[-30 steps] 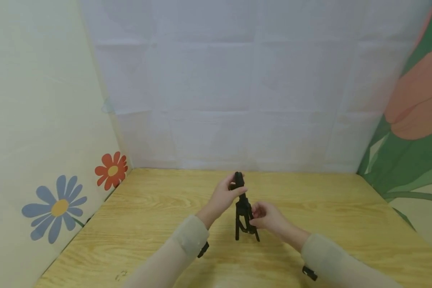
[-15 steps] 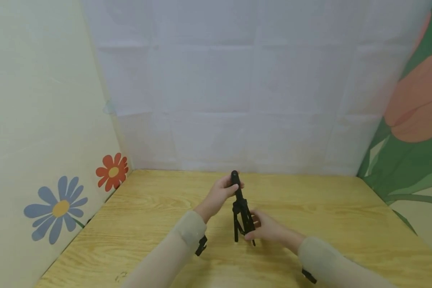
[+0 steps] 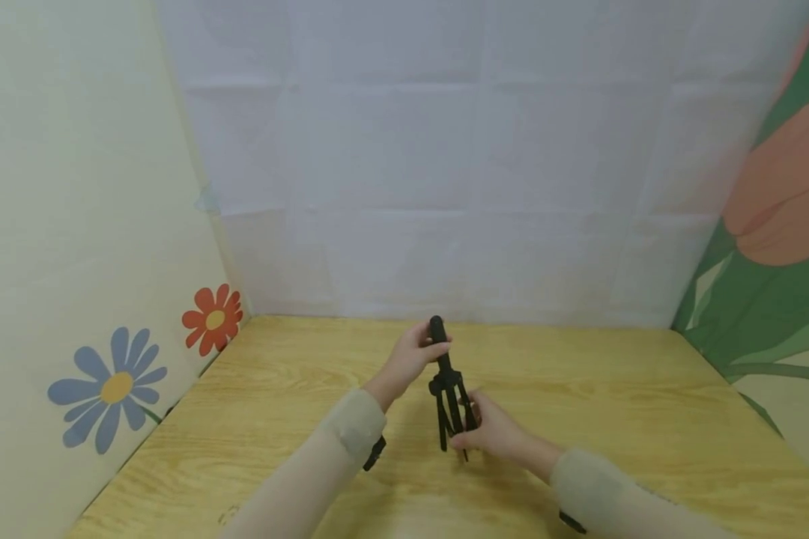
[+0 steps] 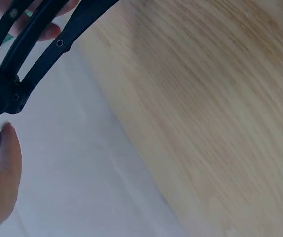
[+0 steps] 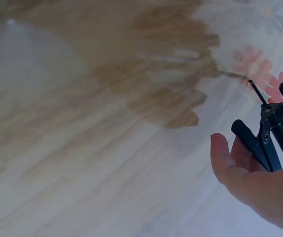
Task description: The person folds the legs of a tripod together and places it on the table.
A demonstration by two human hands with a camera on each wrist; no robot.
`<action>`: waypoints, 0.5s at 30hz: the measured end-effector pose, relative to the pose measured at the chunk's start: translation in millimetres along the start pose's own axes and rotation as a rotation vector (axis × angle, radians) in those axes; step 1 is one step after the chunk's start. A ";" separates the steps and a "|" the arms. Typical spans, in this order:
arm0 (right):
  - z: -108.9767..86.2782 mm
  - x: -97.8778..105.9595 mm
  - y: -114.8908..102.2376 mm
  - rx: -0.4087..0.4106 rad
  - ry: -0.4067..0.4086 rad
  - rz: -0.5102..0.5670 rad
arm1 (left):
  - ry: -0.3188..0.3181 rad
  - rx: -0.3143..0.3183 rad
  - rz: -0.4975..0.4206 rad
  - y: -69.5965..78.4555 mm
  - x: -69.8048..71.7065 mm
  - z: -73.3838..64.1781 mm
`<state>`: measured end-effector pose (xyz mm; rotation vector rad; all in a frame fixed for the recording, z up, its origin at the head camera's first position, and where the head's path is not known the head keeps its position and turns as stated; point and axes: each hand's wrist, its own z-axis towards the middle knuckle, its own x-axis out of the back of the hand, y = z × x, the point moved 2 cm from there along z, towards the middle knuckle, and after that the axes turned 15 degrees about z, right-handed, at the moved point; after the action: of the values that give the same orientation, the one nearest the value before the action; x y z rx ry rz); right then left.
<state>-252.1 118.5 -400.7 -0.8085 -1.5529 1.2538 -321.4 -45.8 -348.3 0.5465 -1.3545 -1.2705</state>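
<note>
A small black tripod [image 3: 451, 380] stands slightly tilted over the table in the head view, its top leaning left and its legs a little spread. My left hand [image 3: 410, 358] grips the upper column, thumb across the front. Lower down, my right hand [image 3: 499, 433] holds the right-hand leg between thumb and fingers. In the left wrist view the tripod's riveted leg braces [image 4: 53, 52] show above my left thumb [image 4: 6, 158]. The right wrist view has a leg with a rounded foot [image 5: 250, 143] lying within my right hand [image 5: 269, 197].
The wood-grain table [image 3: 276, 419] extends around both arms. A white creased sheet [image 3: 391, 150] hangs behind its far edge. Flower-printed panels flank it, with a blue flower [image 3: 117, 388] on the left and a large pink tulip [image 3: 789, 187] on the right.
The tripod has turned in my hands, and its top has shifted slightly left. My right hand has moved down and left along the legs, now holding the right-hand one lower.
</note>
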 end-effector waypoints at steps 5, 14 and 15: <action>1.6 -5.9 0.0 0.032 -0.033 -0.060 | 0.036 0.031 -0.072 -2.4 4.3 -1.2; 4.3 -9.6 2.7 0.066 -0.023 -0.046 | 0.049 0.049 -0.113 -7.0 8.1 -1.5; 4.8 -9.4 2.6 0.077 -0.025 -0.052 | 0.055 0.049 -0.110 -7.2 8.4 -1.6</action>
<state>-253.6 109.0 -405.9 -0.7009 -1.5263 1.2820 -324.5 -56.0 -351.7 0.6925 -1.3277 -1.3043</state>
